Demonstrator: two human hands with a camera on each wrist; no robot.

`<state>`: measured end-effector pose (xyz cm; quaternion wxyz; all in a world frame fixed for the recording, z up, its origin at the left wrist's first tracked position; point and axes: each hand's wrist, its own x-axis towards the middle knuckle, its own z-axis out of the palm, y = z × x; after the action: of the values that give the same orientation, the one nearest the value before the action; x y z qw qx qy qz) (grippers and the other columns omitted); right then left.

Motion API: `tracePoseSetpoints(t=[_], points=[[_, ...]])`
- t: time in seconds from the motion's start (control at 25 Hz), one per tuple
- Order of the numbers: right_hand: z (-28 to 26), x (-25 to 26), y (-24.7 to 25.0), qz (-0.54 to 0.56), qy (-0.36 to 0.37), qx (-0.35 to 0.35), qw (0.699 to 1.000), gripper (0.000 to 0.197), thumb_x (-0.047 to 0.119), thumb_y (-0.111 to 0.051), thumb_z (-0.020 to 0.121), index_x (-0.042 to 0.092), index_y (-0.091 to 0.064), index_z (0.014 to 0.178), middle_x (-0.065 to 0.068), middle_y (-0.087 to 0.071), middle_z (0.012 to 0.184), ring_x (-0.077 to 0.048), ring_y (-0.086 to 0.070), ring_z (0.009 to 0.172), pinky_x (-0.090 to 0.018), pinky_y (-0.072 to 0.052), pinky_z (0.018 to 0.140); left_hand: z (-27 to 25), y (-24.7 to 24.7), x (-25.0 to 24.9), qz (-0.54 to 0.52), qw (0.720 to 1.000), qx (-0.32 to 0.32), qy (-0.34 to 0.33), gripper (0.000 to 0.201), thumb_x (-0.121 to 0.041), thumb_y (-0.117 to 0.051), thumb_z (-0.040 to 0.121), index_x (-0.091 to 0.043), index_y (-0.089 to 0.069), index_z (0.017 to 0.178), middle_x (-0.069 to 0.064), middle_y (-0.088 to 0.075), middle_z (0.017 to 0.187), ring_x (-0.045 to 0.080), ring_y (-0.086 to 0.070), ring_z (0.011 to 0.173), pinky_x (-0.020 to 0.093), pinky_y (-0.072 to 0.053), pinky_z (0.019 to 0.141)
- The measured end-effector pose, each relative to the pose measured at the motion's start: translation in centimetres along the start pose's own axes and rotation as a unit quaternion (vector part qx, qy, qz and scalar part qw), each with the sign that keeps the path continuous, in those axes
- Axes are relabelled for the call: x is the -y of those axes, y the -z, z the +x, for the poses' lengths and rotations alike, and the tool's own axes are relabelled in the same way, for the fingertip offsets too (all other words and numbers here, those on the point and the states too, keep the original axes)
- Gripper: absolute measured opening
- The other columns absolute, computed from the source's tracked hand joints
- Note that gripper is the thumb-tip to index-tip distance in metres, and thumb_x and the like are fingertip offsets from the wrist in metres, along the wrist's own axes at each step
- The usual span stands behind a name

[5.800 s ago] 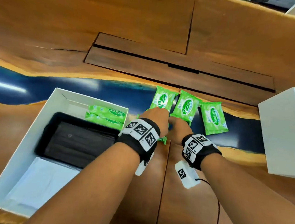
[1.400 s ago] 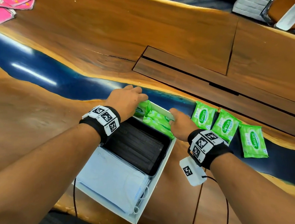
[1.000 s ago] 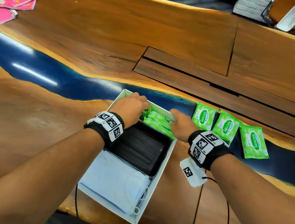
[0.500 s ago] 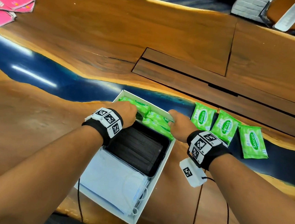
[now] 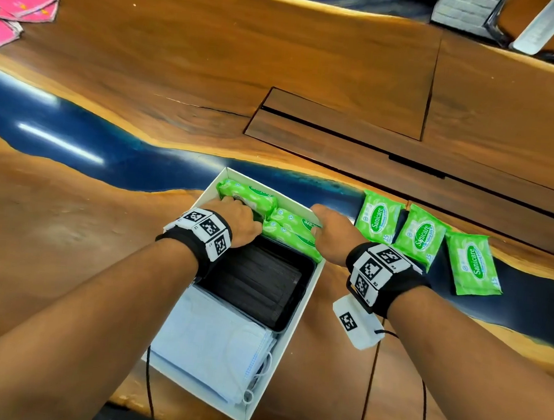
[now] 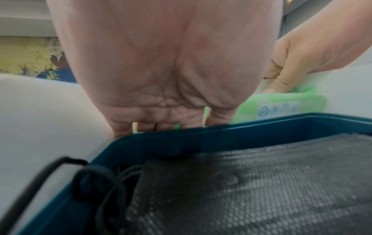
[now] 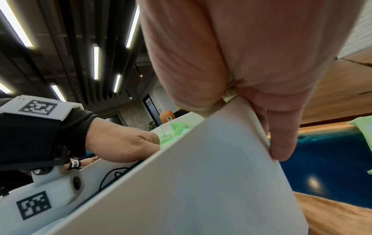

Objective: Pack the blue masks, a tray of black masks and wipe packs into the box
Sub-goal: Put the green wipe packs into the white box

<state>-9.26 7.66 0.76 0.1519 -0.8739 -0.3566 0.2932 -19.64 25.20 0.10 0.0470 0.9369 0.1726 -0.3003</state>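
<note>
The left hand [image 5: 234,218] is pressing green plastic wipe packs [image 5: 292,228] down with fingers whose curl is hidden; the right hand [image 5: 332,233] is pinching the white cardboard box [image 5: 308,299] wall steady.

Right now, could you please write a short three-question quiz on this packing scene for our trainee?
1. True or false: the tray of black masks lies inside the white box.
2. How many green wipe packs lie on the table, outside the box?
3. Which is the right hand doing? A) lifting a pack off the table B) gripping the box's right wall C) resting on the blue masks

Key:
1. True.
2. Three.
3. B; meanwhile the left hand reaches down among the packs in the box's far end.
</note>
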Motion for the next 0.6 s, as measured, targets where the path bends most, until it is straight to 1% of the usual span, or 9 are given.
tracePoseSetpoints(t=[0.08, 0.16, 0.2, 0.28, 0.36, 0.44, 0.48, 0.52, 0.6], points=[[0.0, 0.0, 0.0, 0.001, -0.002, 0.001, 1.000, 0.013, 0.003, -0.043, 0.096, 0.007, -0.048, 0.107, -0.013, -0.053, 0.098, -0.029, -0.052, 0.090, -0.037, -0.045, 0.076, 0.2, 0.4, 0.0, -0.014, 1.000, -0.017, 0.011, 0.054, -0.048, -0.030, 0.091, -0.011, -0.064, 0.111, 0.017, -0.063, 0.123, 0.032, -0.057, 0.112, 0.040, -0.043, 0.100], [-0.1, 0.0, 0.1, 0.002, -0.004, 0.005, 1.000, 0.012, 0.003, -0.043, 0.096, 0.009, -0.047, 0.105, -0.012, -0.051, 0.097, -0.028, -0.051, 0.088, -0.035, -0.043, 0.074, 0.3, 1.0, 0.0, -0.015, 1.000, -0.008, 0.012, 0.046, -0.043, -0.035, 0.094, -0.011, -0.064, 0.110, 0.016, -0.064, 0.122, 0.031, -0.059, 0.110, 0.038, -0.045, 0.097], [-0.2, 0.0, 0.2, 0.007, -0.005, 0.008, 1.000, 0.011, 0.003, -0.043, 0.096, 0.009, -0.047, 0.105, -0.012, -0.052, 0.096, -0.028, -0.051, 0.087, -0.036, -0.043, 0.074, 0.3, 1.3, -0.1, -0.007, 1.000, -0.005, 0.006, 0.043, -0.041, -0.036, 0.095, -0.011, -0.064, 0.109, 0.015, -0.064, 0.120, 0.031, -0.060, 0.109, 0.038, -0.046, 0.095], [-0.3, -0.2, 0.4, 0.024, -0.005, 0.012, 1.000, 0.009, 0.006, -0.043, 0.096, 0.013, -0.046, 0.101, -0.010, -0.053, 0.094, -0.027, -0.052, 0.086, -0.036, -0.044, 0.074, 0.2, 1.9, -0.4, 0.009, 1.000, -0.022, -0.010, 0.035, -0.036, -0.040, 0.095, -0.013, -0.064, 0.107, 0.012, -0.066, 0.116, 0.030, -0.062, 0.104, 0.037, -0.048, 0.089], [-0.4, -0.4, 0.6, 0.053, -0.005, 0.012, 0.999, 0.006, 0.011, -0.045, 0.097, 0.017, -0.046, 0.097, -0.004, -0.052, 0.089, -0.024, -0.052, 0.083, -0.033, -0.041, 0.071, -0.3, 2.4, -0.7, 0.050, 0.998, -0.040, -0.018, 0.031, -0.031, -0.043, 0.095, -0.015, -0.065, 0.110, 0.009, -0.067, 0.114, 0.029, -0.063, 0.103, 0.035, -0.047, 0.081], [-0.7, -0.5, 0.9, 0.081, -0.001, 0.006, 0.997, 0.002, 0.016, -0.049, 0.097, 0.018, -0.049, 0.097, 0.000, -0.053, 0.089, -0.022, -0.052, 0.083, -0.030, -0.038, 0.070, -0.7, 3.0, -1.2, 0.080, 0.995, -0.050, -0.030, 0.029, -0.027, -0.044, 0.095, -0.015, -0.065, 0.111, 0.008, -0.067, 0.113, 0.029, -0.063, 0.103, 0.034, -0.044, 0.075], [-0.9, -0.6, 1.1, 0.091, 0.002, 0.004, 0.996, 0.001, 0.018, -0.051, 0.097, 0.018, -0.051, 0.098, 0.000, -0.054, 0.092, -0.021, -0.053, 0.085, -0.030, -0.039, 0.072, -0.8, 3.4, -1.5, 0.089, 0.994, -0.053, -0.036, 0.028, -0.026, -0.045, 0.094, -0.015, -0.065, 0.110, 0.008, -0.068, 0.112, 0.029, -0.064, 0.102, 0.034, -0.044, 0.074], [-1.1, -0.8, 1.4, 0.098, 0.004, 0.001, 0.995, 0.006, 0.020, -0.053, 0.096, 0.017, -0.054, 0.102, 0.000, -0.057, 0.097, -0.020, -0.054, 0.088, -0.031, -0.042, 0.075, -1.0, 3.9, -1.8, 0.094, 0.993, -0.060, -0.040, 0.027, -0.025, -0.047, 0.093, -0.015, -0.066, 0.109, 0.008, -0.068, 0.112, 0.030, -0.064, 0.101, 0.034, -0.044, 0.074], [-1.4, -1.3, 2.0, 0.100, 0.003, -0.004, 0.995, 0.020, 0.024, -0.056, 0.095, 0.016, -0.056, 0.114, -0.001, -0.059, 0.111, -0.019, -0.056, 0.101, -0.035, -0.047, 0.088, -1.3, 5.1, -2.5, 0.091, 0.992, -0.079, -0.042, 0.025, -0.021, -0.050, 0.089, -0.015, -0.066, 0.108, 0.009, -0.067, 0.112, 0.031, -0.064, 0.101, 0.035, -0.046, 0.075]])
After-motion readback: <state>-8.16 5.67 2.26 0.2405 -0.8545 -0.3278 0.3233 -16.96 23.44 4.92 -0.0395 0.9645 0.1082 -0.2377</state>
